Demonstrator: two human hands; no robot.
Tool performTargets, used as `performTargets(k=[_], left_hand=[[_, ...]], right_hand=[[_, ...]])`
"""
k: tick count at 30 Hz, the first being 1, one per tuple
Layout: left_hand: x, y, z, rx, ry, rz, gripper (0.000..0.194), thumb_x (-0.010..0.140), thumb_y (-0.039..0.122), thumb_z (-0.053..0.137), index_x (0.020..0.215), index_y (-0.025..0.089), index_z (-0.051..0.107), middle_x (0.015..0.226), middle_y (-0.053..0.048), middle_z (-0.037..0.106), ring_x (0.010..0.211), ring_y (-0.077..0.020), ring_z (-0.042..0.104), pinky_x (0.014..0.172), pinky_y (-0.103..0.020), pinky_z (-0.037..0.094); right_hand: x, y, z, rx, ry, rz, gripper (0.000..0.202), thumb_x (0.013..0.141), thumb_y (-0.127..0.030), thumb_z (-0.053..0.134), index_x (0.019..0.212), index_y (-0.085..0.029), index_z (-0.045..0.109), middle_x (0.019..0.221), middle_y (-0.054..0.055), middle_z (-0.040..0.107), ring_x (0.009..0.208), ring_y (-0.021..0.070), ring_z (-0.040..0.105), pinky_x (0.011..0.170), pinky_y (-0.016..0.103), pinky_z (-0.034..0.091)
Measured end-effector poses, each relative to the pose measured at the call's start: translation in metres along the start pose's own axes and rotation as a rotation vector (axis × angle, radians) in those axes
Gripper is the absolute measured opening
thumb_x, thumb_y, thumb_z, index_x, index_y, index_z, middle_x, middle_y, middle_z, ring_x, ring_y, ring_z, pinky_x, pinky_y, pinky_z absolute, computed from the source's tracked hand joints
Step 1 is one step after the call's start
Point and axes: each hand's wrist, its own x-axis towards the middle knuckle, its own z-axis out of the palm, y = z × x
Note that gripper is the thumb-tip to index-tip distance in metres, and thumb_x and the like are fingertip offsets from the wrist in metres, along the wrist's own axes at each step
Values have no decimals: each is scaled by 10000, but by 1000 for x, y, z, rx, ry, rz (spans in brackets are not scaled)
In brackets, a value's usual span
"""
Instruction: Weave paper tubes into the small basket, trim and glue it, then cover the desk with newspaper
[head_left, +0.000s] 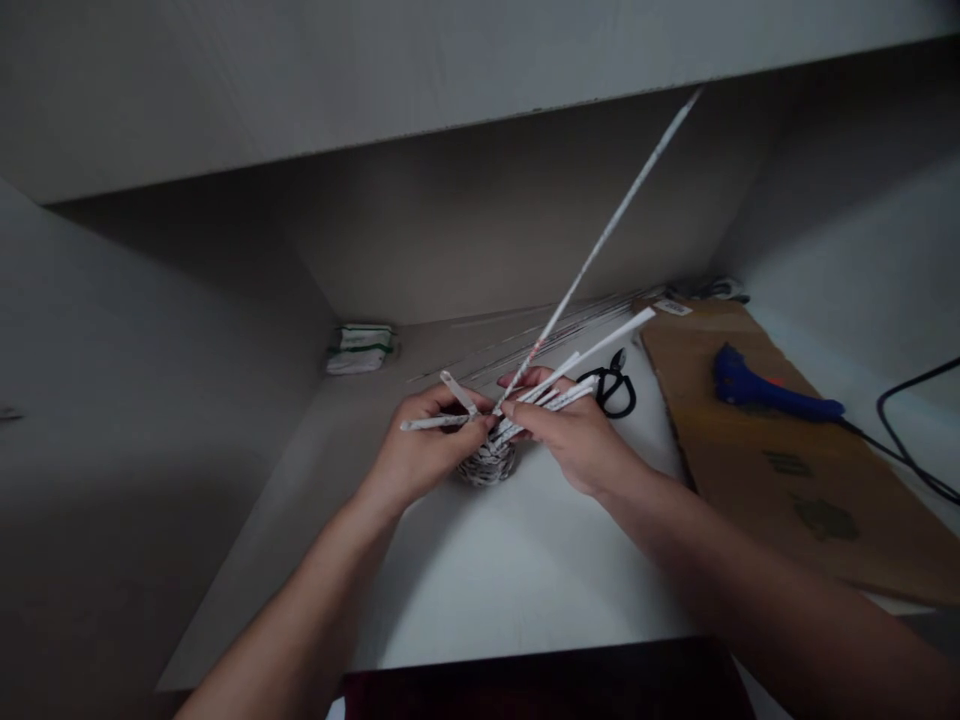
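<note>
A small round basket (486,466) woven from rolled paper tubes is between my hands, just above or on the white surface; which of the two I cannot tell. My left hand (424,440) is closed on its left rim, with two short paper tube ends jutting out past the fingers. Pinched in my right hand (564,428) at the rim is a long paper tube (600,243), which slants up to the right. Several shorter tube ends (611,337) fan out through the right fingers. The fingers cover most of the basket's upper edge.
Black-handled scissors (616,392) lie just beyond my right hand. On the right, a blue glue gun (772,390) with a black cord rests on a cardboard sheet (720,480). Thin sticks (525,340) lie at the back, a white-and-green packet (362,348) back left. A shelf panel (375,80) hangs overhead.
</note>
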Motion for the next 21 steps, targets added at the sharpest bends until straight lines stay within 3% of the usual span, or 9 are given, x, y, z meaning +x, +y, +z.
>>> performTargets(k=[8, 13, 17, 21], left_hand=[[4, -7, 0, -66, 21, -43, 133, 716, 236, 697, 810, 154, 651, 723, 9, 641, 634, -106, 564, 583, -202, 423], [5, -9, 1, -88, 58, -22, 129, 714, 236, 688, 802, 159, 633, 707, 19, 623, 632, -105, 555, 589, -204, 429], [5, -8, 3, -112, 92, -2, 137, 692, 226, 697, 783, 157, 621, 701, 19, 626, 630, -107, 557, 596, -208, 438], [6, -8, 7, -93, 169, 19, 122, 672, 214, 701, 741, 153, 621, 685, 17, 629, 625, -107, 557, 601, -209, 441]], right_hand=[[0, 5, -3, -82, -20, 6, 222, 661, -333, 746, 776, -177, 639, 685, -13, 610, 607, 123, 531, 486, 243, 386], [-1, 6, -2, 45, -11, 124, 244, 622, -320, 781, 690, -183, 592, 615, -36, 561, 539, 110, 514, 420, 228, 364], [1, 10, -1, 106, -32, 156, 300, 632, -377, 806, 694, -172, 596, 567, -42, 546, 497, 92, 484, 396, 210, 344], [0, 14, 0, 153, 31, 158, 334, 643, -414, 813, 692, -187, 573, 571, -44, 558, 513, 101, 509, 412, 211, 346]])
